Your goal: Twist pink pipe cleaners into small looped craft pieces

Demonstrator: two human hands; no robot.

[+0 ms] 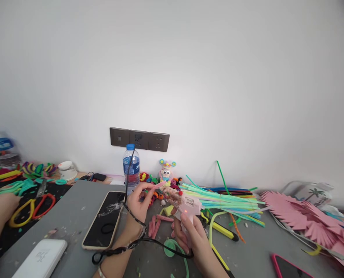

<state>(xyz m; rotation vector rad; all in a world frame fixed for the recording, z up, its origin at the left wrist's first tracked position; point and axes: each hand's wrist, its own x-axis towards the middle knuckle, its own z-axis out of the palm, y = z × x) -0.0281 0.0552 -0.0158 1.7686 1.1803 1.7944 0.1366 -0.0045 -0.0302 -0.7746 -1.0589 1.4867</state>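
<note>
My right hand [193,235] is wrapped round the handle of a pale pink glue gun [191,204], whose crusted brown nozzle end points left. A small red light glows on its body. My left hand [140,200] pinches a short pink fuzzy piece [158,186] close to the nozzle. The gun's black cord [160,242] runs across my left wrist. Below the hands, several pink fuzzy pieces [154,227] lie on the grey table beside a green disc [169,248]. Behind them stands a small figure [166,175] with big eyes.
A water bottle [131,166] and a phone [104,220] are left of my hands; a white power bank [40,258] lies nearer. Another person's hand [4,208] is by scissors [33,210]. Pipe cleaners [230,200], a yellow cutter [222,229] and pink folded paper [299,220] lie right.
</note>
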